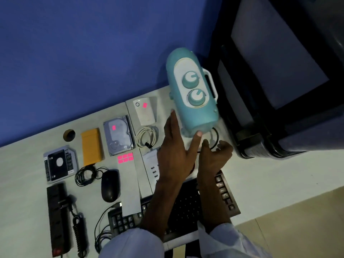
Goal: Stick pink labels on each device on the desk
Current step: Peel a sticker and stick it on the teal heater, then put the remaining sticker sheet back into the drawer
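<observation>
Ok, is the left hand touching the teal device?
Touching. The head view shows the left hand with its thumb tip pressed against the lower end of the teal device.

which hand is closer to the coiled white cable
Left. The left hand sits just right of the coiled white cable, fingers reaching toward the teal device. The right hand lies farther right, beyond the left.

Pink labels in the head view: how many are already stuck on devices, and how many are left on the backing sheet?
Stuck on devices: 2, one on the hard drive and one on the white power bank
Left on the backing sheet: 6
Total: 8
</observation>
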Motion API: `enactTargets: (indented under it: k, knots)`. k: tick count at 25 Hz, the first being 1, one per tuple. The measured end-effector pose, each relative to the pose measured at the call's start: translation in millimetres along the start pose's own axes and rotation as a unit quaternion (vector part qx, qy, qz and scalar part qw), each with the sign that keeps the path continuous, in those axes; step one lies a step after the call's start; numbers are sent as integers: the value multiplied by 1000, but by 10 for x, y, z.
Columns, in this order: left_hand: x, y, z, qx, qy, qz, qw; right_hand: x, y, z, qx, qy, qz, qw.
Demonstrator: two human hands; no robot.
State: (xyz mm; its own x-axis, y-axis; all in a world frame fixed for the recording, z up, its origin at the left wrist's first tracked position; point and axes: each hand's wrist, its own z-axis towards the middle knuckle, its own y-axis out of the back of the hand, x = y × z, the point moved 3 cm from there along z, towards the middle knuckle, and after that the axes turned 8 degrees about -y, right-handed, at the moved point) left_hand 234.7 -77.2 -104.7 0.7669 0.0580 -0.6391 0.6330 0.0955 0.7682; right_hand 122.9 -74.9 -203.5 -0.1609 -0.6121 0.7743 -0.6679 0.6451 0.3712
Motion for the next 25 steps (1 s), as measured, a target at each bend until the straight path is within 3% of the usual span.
enactTargets:
  k: [3,6,12,16,25]
  knots:
    - [714,149,-400,-2,33,66,997,-176,-17,-391,4,39,-41,998]
    - [1511,289,-706,-3,93,115,989,-343,-245,-790,121,102,-75,984]
    - [2398,374,-878,70,121,229,963,-805,-718,-1370,346,107,-277,890]
    - [2519,338,-857,87,129,214,964,-940,-803,-1531,370,110,-322,865]
    - [2565,365,-900,8,80,165,983,-1023,-1019,-1783,348,102,-342,867]
